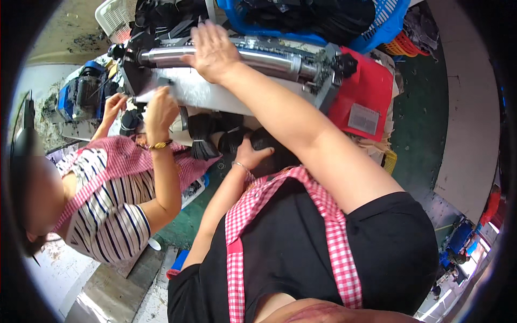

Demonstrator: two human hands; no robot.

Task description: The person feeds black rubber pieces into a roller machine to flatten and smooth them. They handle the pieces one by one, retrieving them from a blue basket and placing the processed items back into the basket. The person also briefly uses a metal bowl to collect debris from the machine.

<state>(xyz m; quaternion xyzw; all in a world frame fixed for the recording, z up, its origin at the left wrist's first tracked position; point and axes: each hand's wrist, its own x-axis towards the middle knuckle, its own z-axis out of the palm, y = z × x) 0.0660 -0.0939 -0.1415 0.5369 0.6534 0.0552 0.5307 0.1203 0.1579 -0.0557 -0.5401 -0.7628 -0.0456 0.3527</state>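
My right hand (212,51) lies flat with its fingers spread on the shiny metal roller (269,60) of a bench machine, holding nothing. My left hand (249,157) is lower, at the machine's front edge, closed on a black bundle of fibres (272,151). More black tied bundles (203,134) hang beside it. To my left a co-worker in a striped shirt and pink checked apron has one hand (160,107) at the machine's white plate (204,91) and the other hand (113,105) further left.
A red cover (361,91) closes the machine's right end. Behind it stand a blue basket (388,21) full of black material, an orange basket (401,46) and a white basket (114,16). A blue motor (81,97) sits at far left. Green floor (420,118) lies to the right.
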